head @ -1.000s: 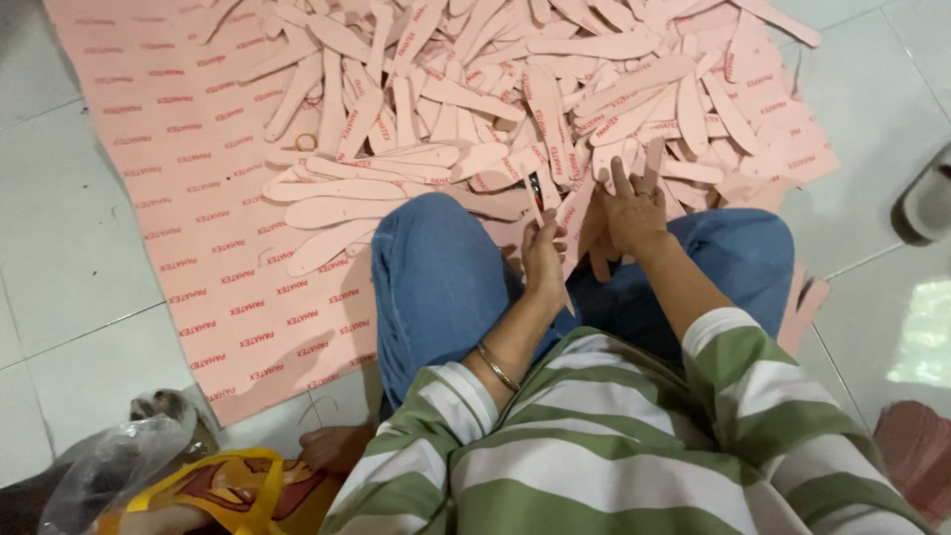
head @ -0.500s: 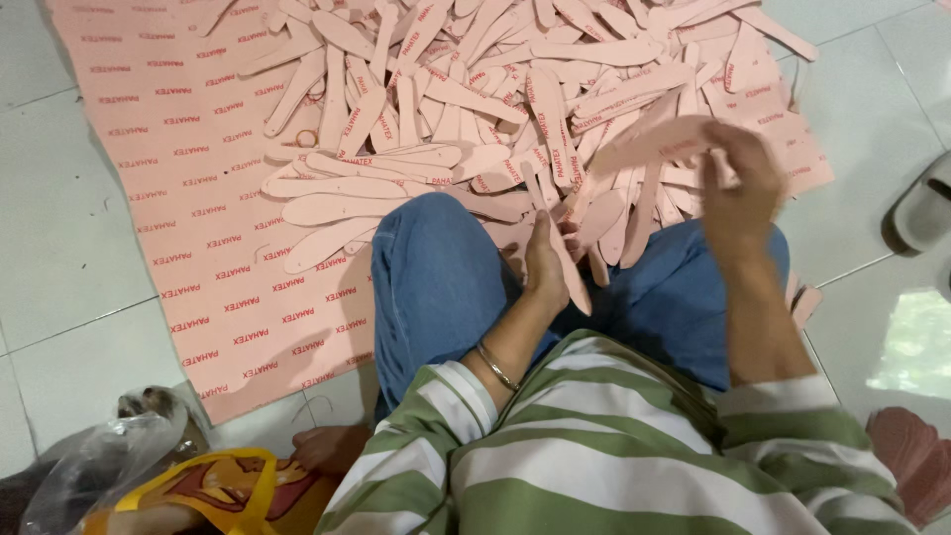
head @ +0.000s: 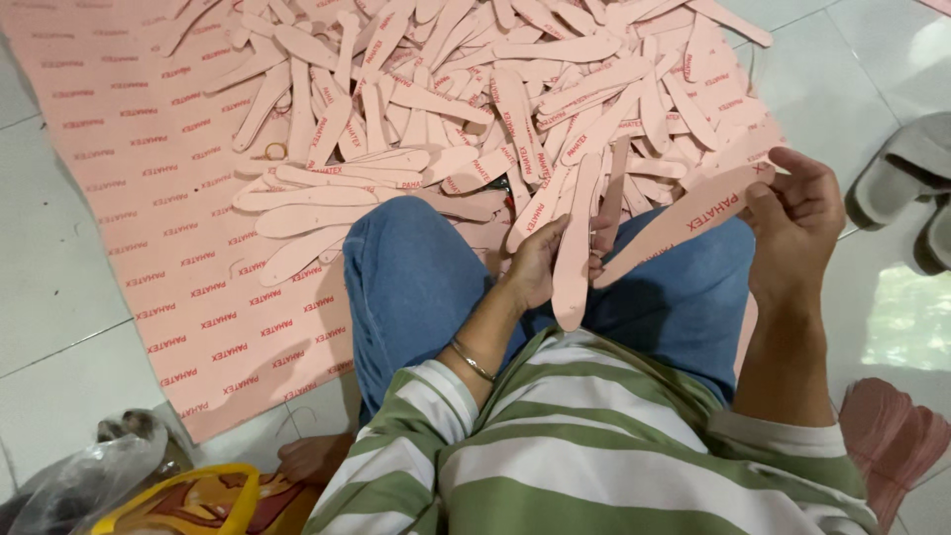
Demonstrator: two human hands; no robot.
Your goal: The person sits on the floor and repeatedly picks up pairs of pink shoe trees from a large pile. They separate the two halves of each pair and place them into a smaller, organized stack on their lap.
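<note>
Nearest the camera is a green-and-white striped shirt (head: 584, 456), and beside it at the lower left lie a clear plastic bag (head: 84, 476) and a yellow bag (head: 188, 500) on the tiled floor (head: 59, 327). Above the shirt are knees in blue jeans (head: 416, 277). Over the lap, the left hand (head: 540, 263), with a thin bangle (head: 471, 360) on its wrist, is closed around a pink insole cutout (head: 573, 248), held nearly upright with its lower tip hanging toward the shirt. The right hand (head: 797, 223) is raised to the right of it, fingers (head: 783, 163) curled over the end of a second insole cutout (head: 684, 218), which slants down and left until its tip comes close to the first piece; whether they touch cannot be told. Beyond the knees a pink printed sheet (head: 149, 198) covers the floor, and a large heap of insole cutouts (head: 495, 89) is piled across its far part. A small ring-shaped thing (head: 274, 151) lies at the heap's left edge. At the right edge grey slippers (head: 906, 178) sit on the tiles.
</note>
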